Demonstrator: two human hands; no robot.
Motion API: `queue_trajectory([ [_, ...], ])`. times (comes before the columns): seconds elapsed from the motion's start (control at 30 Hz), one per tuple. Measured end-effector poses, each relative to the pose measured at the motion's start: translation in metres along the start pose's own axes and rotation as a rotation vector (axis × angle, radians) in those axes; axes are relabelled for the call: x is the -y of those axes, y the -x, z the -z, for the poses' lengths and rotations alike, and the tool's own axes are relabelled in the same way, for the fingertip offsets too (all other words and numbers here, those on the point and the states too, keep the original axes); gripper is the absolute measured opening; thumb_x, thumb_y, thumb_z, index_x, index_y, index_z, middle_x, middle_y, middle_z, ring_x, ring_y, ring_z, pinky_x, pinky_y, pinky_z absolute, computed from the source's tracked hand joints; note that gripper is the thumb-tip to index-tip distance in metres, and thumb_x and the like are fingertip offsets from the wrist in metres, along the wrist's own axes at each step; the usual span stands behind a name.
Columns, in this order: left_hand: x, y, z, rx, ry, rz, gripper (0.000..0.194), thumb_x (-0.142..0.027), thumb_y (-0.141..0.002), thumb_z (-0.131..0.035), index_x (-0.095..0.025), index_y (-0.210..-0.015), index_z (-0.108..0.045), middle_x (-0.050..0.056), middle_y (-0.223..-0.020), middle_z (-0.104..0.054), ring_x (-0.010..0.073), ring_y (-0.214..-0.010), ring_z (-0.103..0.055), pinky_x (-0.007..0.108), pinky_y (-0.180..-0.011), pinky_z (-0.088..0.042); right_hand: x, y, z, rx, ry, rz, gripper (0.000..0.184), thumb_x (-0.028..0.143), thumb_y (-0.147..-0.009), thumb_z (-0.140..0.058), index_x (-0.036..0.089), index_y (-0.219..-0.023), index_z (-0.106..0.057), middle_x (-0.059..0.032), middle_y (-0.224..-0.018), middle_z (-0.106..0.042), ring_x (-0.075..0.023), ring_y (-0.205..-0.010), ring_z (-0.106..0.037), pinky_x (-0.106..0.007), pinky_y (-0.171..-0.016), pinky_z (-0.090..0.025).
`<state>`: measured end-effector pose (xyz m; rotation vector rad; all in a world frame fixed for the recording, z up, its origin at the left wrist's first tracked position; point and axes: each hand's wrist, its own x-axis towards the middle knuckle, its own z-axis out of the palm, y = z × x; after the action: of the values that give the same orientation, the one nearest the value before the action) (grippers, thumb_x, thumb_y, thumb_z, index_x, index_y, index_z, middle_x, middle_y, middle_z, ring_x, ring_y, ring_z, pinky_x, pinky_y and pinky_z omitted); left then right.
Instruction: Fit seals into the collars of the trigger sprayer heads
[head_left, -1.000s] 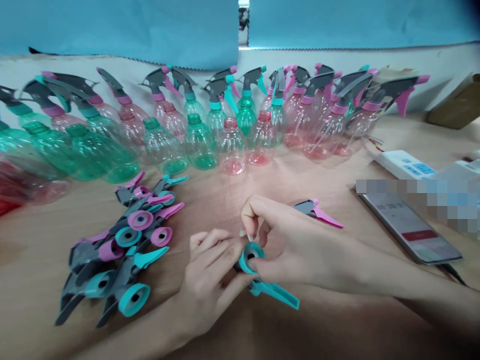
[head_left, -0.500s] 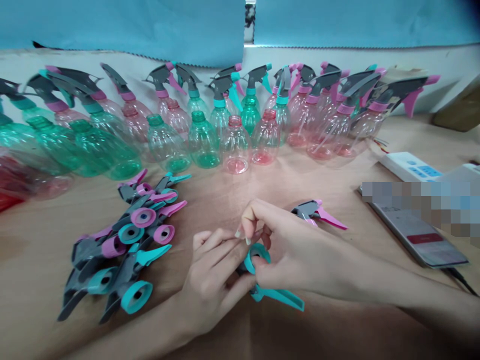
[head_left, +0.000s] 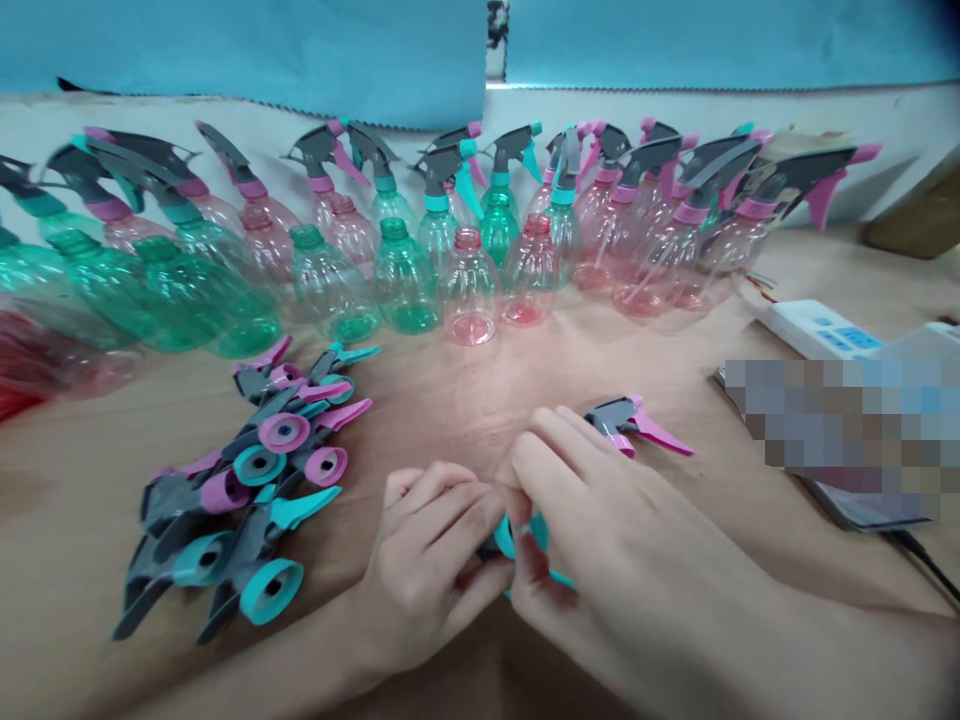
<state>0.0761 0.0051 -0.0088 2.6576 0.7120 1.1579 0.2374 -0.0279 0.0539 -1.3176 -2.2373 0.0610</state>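
My left hand (head_left: 431, 570) is closed round a grey trigger spray head with a teal collar (head_left: 517, 537), near the front middle of the table. Curled over the same collar is my right hand (head_left: 592, 530), its thumb and fingers at the rim. Most of this spray head is hidden by the hands; only part of the collar and a bit of the teal trigger show. Just beyond my right hand lies a grey and pink spray head (head_left: 637, 425). A pile of spray heads (head_left: 281, 465) with pink or teal collars lies left of my left hand.
Bottles without heads, such as a green-tinted bottle (head_left: 409, 290) and a pink-tinted bottle (head_left: 470, 295), stand behind the hands. Several bottles with spray heads line the wall. A phone (head_left: 847, 495) with a cable and a white power strip (head_left: 817, 330) are at right.
My right hand has turned over the teal collar, and its fingers have curled inward, now covering more of the collar and trigger. My left hand has barely moved.
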Motion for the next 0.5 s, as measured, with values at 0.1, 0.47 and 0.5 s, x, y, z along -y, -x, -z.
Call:
queue_trajectory([
  [0.1,0.000,0.000,0.000,0.006,0.003,0.005,0.015,-0.017,-0.088,-0.047,-0.016,-0.096,-0.060,0.004,-0.077,-0.064,0.0209,-0.074,-0.052,0.035,-0.064,-0.029,0.002,0.003,-0.001,-0.047,0.122,0.024,0.019,0.002,-0.066,-0.037,0.020,-0.068,-0.041,0.0009,-0.064,-0.043,-0.0131,-0.055,-0.037,-0.026,-0.048,-0.024],
  [0.47,0.000,0.003,0.001,0.013,-0.013,0.003,0.018,-0.031,-0.091,-0.050,-0.016,-0.096,-0.059,0.005,-0.078,-0.064,0.0218,-0.077,-0.054,0.036,-0.067,-0.030,-0.011,0.001,0.006,0.182,-0.082,-0.028,0.021,0.000,-0.067,-0.041,0.018,-0.077,-0.046,0.0022,-0.069,-0.047,-0.0109,-0.053,-0.040,-0.025,-0.046,-0.026],
  [0.5,0.000,0.003,0.000,0.015,-0.010,0.001,0.020,-0.032,-0.092,-0.050,-0.015,-0.097,-0.058,0.006,-0.078,-0.064,0.0219,-0.078,-0.054,0.036,-0.067,-0.031,-0.013,0.000,0.007,0.196,-0.111,-0.043,0.020,0.000,-0.066,-0.044,0.018,-0.076,-0.045,0.0024,-0.069,-0.047,-0.0108,-0.054,-0.040,-0.024,-0.046,-0.027],
])
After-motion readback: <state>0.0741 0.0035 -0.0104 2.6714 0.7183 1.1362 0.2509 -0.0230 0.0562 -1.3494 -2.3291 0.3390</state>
